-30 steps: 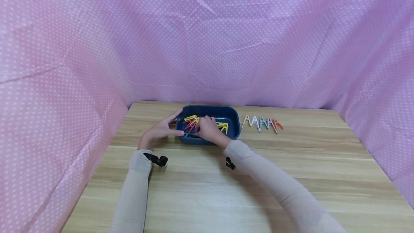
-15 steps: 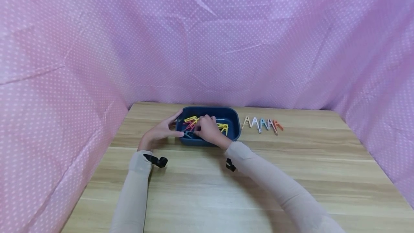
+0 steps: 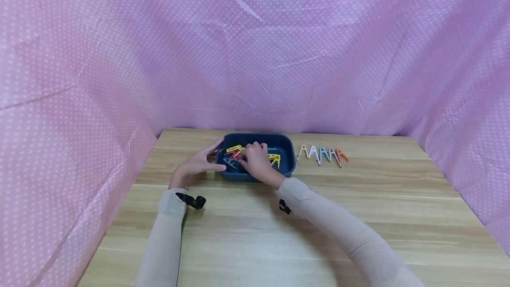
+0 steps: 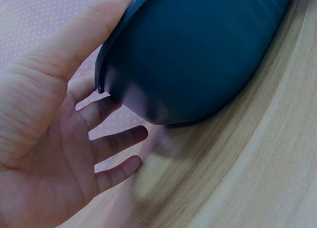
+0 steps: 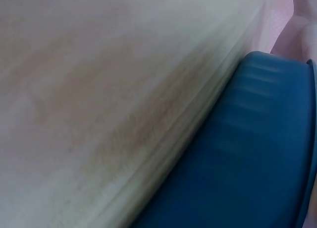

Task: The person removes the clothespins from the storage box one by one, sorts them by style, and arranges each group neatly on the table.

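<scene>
In the head view a dark blue plastic basin (image 3: 287, 172) stands near the table's back edge. My left hand (image 3: 196, 163) is at its left end; the left wrist view shows the thumb over the rim and the other fingers spread and fairly straight beside the wall. Bent at the fingers, my right hand (image 3: 256, 159) reaches down into the basin, its fingertips hidden. A dark blue-green clothespin (image 3: 229, 162) lies just left of its thumb. Behind it are red clothespins (image 3: 232, 154) and a yellow clothespin (image 3: 233, 148). More yellow clothespins (image 3: 275, 158) lie right of the hand.
Right of the basin several clothespins stand in a row: a pale yellow clothespin (image 3: 303, 151), a white one, a blue one, a purplish one and an orange clothespin (image 3: 341, 155). A pink dotted cloth (image 3: 255, 74) hangs behind the wooden table (image 3: 231, 234).
The dark clothespin has turned from lying along the front wall to a slant and shows more clearly. The right hand has barely shifted; the left thumb sits slightly off the clothespin.
</scene>
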The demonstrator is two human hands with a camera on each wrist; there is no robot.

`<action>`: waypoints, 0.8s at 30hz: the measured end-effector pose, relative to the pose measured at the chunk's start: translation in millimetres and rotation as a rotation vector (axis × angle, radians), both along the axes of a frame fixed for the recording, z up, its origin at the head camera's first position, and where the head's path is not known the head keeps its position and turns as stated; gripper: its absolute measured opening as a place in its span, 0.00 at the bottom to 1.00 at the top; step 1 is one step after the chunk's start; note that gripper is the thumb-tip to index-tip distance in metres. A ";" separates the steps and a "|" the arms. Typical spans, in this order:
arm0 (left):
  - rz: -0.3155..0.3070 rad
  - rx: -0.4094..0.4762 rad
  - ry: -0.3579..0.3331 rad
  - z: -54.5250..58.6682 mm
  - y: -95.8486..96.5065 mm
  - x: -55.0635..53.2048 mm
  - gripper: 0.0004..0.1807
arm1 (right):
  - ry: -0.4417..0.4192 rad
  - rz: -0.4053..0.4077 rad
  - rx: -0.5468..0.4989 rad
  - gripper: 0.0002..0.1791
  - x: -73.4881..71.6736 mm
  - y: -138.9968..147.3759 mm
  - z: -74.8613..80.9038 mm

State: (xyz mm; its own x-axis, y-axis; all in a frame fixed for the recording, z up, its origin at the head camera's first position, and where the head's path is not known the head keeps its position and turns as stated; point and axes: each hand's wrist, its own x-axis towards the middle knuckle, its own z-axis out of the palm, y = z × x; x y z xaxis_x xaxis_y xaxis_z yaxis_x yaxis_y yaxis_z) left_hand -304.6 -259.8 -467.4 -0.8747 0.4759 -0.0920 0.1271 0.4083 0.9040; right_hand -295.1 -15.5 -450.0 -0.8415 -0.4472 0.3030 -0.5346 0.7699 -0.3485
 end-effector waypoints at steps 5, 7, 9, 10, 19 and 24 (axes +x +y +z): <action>0.004 0.017 -0.007 0.9 1.2 0.8 0.55 | -0.016 -0.004 -0.048 0.05 0.4 1.5 2.3; 0.000 0.019 -0.006 0.3 1.2 0.8 0.55 | -0.019 -0.006 -0.075 0.05 0.8 2.0 2.6; -0.005 0.019 -0.007 -1.1 0.9 0.7 0.55 | -0.016 -0.010 -0.094 0.05 1.4 2.3 1.9; -0.008 0.020 -0.009 -1.6 0.5 0.8 0.55 | -0.011 -0.011 -0.100 0.05 1.7 2.3 1.9; 0.003 0.013 -0.005 -1.3 -0.6 1.5 0.54 | 0.129 -0.006 -0.196 0.05 2.8 6.9 1.8; 0.026 0.020 -0.037 0.4 -0.2 2.1 0.53 | 0.193 0.010 -0.235 0.04 4.0 15.0 5.2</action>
State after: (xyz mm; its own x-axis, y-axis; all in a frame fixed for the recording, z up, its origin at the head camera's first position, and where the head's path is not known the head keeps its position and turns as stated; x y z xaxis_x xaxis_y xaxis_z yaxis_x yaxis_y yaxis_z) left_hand -302.5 -260.0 -466.9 -0.8827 0.4555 -0.1155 0.0829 0.3930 0.9158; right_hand -291.0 -0.5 -444.9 -0.7545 -0.3538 0.5528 -0.6152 0.6747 -0.4078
